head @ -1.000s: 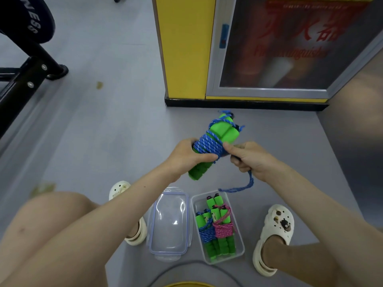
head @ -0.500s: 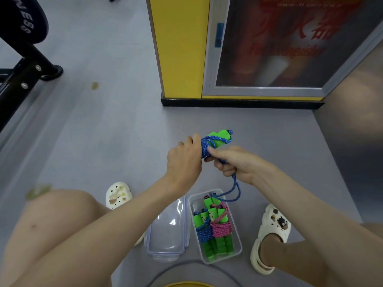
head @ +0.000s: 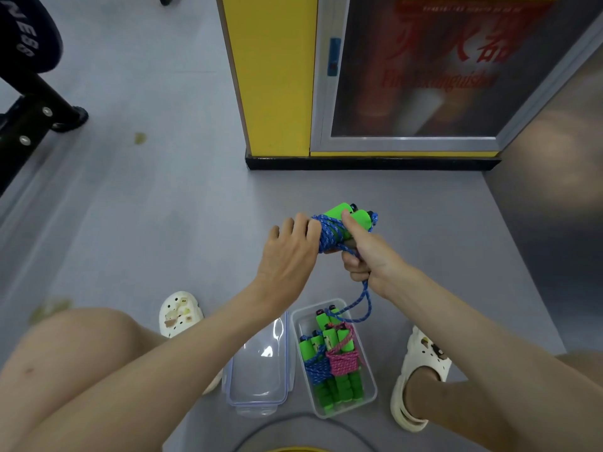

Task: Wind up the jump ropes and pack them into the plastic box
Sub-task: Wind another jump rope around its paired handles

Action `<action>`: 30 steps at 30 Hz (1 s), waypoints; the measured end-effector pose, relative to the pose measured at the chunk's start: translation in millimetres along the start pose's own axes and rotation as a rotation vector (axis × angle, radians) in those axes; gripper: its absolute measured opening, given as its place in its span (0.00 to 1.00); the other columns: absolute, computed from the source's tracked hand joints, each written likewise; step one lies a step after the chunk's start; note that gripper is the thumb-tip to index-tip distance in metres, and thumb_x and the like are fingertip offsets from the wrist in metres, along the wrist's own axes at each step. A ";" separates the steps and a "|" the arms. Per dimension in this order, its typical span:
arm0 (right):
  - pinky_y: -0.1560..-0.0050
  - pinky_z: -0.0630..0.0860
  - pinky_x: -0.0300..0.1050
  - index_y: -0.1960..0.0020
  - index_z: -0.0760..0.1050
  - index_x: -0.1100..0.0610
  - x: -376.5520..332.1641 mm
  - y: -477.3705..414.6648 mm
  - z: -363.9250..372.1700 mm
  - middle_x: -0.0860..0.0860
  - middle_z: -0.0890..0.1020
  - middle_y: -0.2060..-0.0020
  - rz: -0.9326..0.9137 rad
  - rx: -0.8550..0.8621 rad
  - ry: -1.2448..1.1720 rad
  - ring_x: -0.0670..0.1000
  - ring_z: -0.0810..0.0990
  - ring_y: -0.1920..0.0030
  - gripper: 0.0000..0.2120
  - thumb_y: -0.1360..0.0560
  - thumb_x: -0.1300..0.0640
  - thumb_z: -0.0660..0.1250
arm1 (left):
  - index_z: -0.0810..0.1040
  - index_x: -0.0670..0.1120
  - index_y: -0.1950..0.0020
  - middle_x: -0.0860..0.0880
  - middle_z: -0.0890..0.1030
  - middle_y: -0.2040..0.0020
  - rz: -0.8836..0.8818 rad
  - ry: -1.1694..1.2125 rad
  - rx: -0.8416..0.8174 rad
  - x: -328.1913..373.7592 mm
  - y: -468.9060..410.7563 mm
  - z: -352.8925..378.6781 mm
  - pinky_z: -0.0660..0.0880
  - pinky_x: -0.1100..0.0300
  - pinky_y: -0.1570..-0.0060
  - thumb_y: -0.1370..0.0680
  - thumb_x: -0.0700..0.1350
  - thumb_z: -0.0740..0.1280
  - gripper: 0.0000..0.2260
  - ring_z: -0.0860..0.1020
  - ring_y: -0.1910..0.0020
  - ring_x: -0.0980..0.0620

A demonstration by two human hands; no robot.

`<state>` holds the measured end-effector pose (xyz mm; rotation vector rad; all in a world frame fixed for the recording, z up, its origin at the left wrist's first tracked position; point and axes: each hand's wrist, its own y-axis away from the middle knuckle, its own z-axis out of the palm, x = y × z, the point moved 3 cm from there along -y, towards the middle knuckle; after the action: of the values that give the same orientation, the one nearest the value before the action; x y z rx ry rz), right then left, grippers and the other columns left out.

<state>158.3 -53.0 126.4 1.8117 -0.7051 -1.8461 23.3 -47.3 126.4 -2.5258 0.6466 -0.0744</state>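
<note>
Turned since 0.5 s ago: jump rope bundle [head: 332,230], both green handle ends now showing past blue wraps. Right hand [head: 368,256] thumb gone up onto a handle, fingers curled round loose rope tail [head: 363,308], looping down over far end of plastic box [head: 368,376]. Left hand [head: 288,256] curled over wraps, gripping bundle. Box on floor [head: 163,207] betw. white shoes [head: 421,370], holding blue- and pink-wound packed ropes [head: 329,363]; lid [head: 261,370] just beside, L side. Writing: red "Fire Extinguisher" on cabinet glass [head: 440,81], blurred; white "NE.." on dark pad [head: 26,37], rest unclear.
</note>
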 end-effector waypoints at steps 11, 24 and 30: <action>0.78 0.52 0.38 0.64 0.68 0.54 -6.6 -6.5 -25.7 0.49 0.63 0.80 -0.032 -0.098 0.022 0.45 0.55 0.80 0.17 0.24 0.43 0.63 | 0.63 0.49 0.30 0.50 0.75 0.46 -0.729 1.111 -0.647 -21.2 -11.0 -2.0 0.78 0.55 0.51 0.26 0.61 0.66 0.29 0.78 0.49 0.51; 0.79 0.55 0.35 0.54 0.78 0.65 7.3 -7.3 -25.9 0.49 0.68 0.79 0.057 -0.068 0.225 0.44 0.57 0.81 0.22 0.21 0.45 0.61 | 0.71 0.51 0.34 0.50 0.81 0.50 -0.544 1.029 -0.667 -25.1 2.2 5.9 0.78 0.54 0.50 0.32 0.43 0.76 0.28 0.80 0.51 0.47; 0.79 0.55 0.35 0.52 0.77 0.66 11.6 -5.9 -18.8 0.49 0.68 0.78 0.104 -0.118 0.283 0.43 0.57 0.82 0.15 0.19 0.54 0.59 | 0.63 0.55 0.29 0.50 0.81 0.46 -0.302 0.438 -0.549 -18.6 4.4 6.5 0.67 0.59 0.60 0.26 0.53 0.70 0.28 0.79 0.49 0.44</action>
<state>176.9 -56.8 113.7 1.8712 -0.5624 -1.4930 6.1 -38.9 119.9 -3.1601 0.4843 -0.6541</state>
